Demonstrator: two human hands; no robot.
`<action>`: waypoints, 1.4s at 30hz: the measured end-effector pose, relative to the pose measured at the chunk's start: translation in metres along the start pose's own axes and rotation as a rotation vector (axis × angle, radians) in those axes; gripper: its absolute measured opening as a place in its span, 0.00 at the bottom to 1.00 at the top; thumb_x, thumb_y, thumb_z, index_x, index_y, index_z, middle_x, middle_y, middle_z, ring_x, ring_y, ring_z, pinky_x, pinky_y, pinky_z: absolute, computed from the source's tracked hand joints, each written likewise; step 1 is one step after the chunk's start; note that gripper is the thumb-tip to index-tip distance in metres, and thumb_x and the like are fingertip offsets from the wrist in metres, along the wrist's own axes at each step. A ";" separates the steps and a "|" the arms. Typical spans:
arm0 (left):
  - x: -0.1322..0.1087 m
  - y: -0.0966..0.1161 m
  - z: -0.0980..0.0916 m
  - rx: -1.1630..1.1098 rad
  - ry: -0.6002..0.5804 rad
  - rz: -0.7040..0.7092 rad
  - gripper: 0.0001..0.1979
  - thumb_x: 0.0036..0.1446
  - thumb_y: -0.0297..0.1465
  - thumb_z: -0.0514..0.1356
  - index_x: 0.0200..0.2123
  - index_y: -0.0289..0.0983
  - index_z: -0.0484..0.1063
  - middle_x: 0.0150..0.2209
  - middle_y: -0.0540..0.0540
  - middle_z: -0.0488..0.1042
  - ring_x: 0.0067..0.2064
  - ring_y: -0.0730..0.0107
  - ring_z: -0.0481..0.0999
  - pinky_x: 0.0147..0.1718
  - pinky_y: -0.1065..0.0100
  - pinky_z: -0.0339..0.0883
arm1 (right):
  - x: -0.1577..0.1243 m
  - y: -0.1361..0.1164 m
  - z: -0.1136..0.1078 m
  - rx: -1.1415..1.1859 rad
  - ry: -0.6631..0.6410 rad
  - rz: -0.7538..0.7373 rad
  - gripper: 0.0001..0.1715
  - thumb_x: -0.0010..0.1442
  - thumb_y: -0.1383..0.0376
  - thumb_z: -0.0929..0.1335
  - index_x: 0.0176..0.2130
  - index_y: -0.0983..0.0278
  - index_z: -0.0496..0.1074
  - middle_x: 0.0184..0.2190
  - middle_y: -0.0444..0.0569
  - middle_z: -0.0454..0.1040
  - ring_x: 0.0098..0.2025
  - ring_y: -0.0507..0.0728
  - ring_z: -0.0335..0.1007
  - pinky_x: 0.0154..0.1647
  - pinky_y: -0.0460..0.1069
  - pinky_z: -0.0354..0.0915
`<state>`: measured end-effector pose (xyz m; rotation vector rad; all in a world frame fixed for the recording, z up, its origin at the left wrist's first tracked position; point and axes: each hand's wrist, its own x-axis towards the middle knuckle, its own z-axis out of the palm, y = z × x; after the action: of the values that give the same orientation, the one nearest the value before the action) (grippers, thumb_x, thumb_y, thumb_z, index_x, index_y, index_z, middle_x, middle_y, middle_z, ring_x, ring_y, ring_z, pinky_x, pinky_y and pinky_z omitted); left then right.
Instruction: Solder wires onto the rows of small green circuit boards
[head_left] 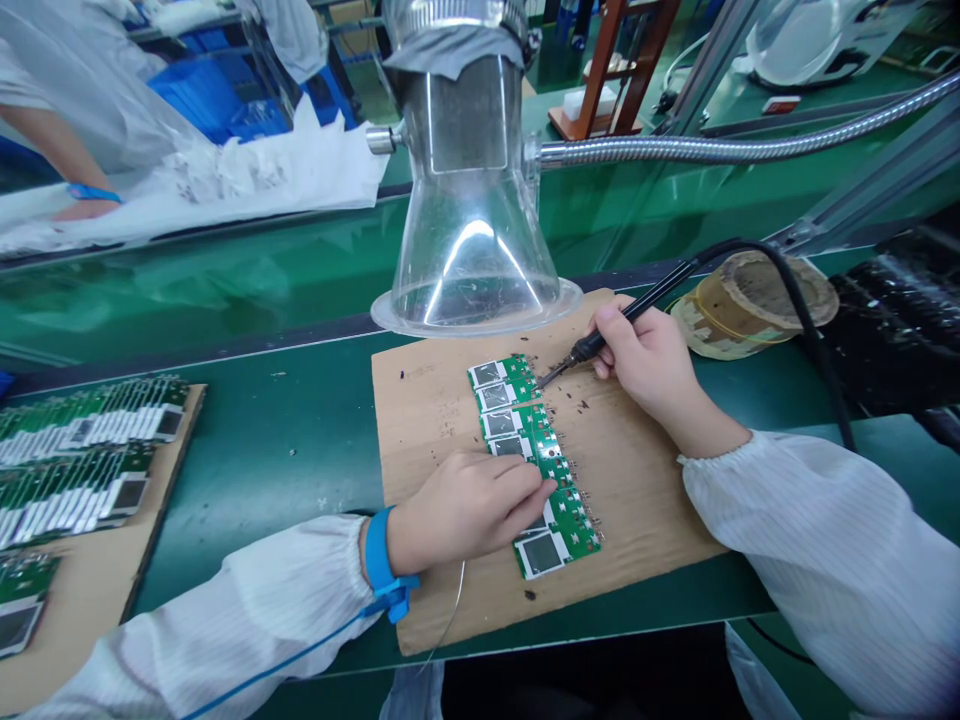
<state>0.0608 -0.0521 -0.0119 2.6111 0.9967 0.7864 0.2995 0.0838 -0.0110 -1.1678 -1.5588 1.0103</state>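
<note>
My right hand (645, 355) is closed around a black soldering iron (592, 345). The iron's tip points down and left, at the right edge of a green circuit board (517, 392) near the far end of a row. Several such boards, each with a grey screen in a white frame, lie side by side on the cardboard sheet (637, 500). Over the nearer boards, my left hand (476, 505) has its fingers pinched on a thin solder wire (459, 598), whose tail hangs below the palm. That hand hides part of the middle boards. A blue wrist strap (382, 560) circles my left wrist.
A clear fume hood (476, 250) hangs just beyond the boards, with a metal flexible hose (735, 150) behind. At left, more boards stand packed on another cardboard (112, 570). A brown roll (750, 300) sits beside the iron's cable (814, 350). Another person's arm (56, 150) is across the partition.
</note>
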 end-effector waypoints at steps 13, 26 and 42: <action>0.003 -0.001 0.000 -0.048 0.015 -0.081 0.21 0.80 0.35 0.52 0.30 0.38 0.66 0.24 0.54 0.70 0.25 0.74 0.68 0.24 0.66 0.57 | 0.000 -0.004 0.001 0.040 0.000 -0.011 0.31 0.65 0.35 0.71 0.33 0.58 0.71 0.18 0.39 0.62 0.19 0.51 0.62 0.21 0.48 0.61; 0.000 0.004 -0.004 -0.097 0.019 0.067 0.19 0.77 0.29 0.53 0.28 0.39 0.64 0.23 0.56 0.69 0.23 0.76 0.67 0.23 0.64 0.57 | -0.036 -0.022 -0.005 0.154 0.075 -0.012 0.26 0.69 0.41 0.71 0.33 0.58 0.71 0.21 0.40 0.62 0.21 0.52 0.62 0.21 0.49 0.60; 0.000 0.002 -0.001 -0.081 -0.005 -0.012 0.19 0.77 0.30 0.53 0.28 0.39 0.63 0.22 0.56 0.68 0.22 0.75 0.65 0.25 0.64 0.57 | -0.035 -0.010 -0.004 0.067 -0.007 0.040 0.27 0.70 0.40 0.70 0.35 0.59 0.72 0.20 0.39 0.63 0.21 0.51 0.62 0.22 0.48 0.60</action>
<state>0.0612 -0.0541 -0.0101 2.5354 0.9572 0.8002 0.3059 0.0479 -0.0068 -1.1541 -1.5007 1.0861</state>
